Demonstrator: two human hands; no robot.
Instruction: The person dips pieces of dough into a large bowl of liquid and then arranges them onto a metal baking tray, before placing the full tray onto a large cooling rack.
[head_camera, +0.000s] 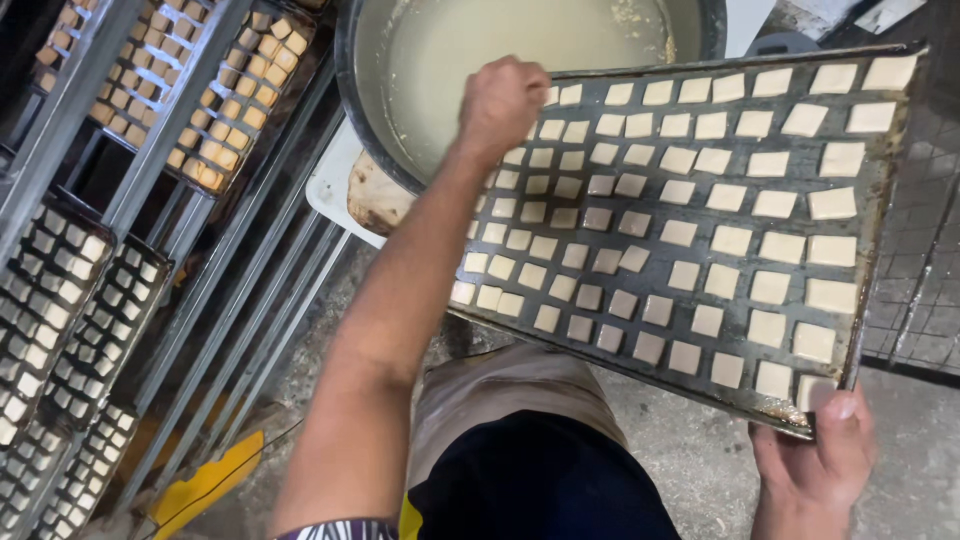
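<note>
Left hand (503, 100) was what I watched first: it sat at the far left corner of the tray (880, 190), fingers curled in tight like a fist. Whether it actually clutched the rim there I could not tell, since the knuckles hid the edge. Right hand (815, 465) gripped the near right corner, thumb pressed on top of the rim and fingers tucked beneath.

I saw the tray held tilted above the person's lap, dark and greasy, lined with rows of pale dough squares (700, 220). Those on the right looked creamy; those toward the left middle looked greyer.

Beyond the tray stood a big metal bowl (370, 110) holding pale, cloudy liquid, its rim partly covered by the tray's far edge. It rested on a white board (330, 185).

On the left I made out a metal rack (200, 260). One loaded tray of browned squares (225, 110) sat high in it, and more trays of pale squares (60, 320) filled the lower left.
</note>
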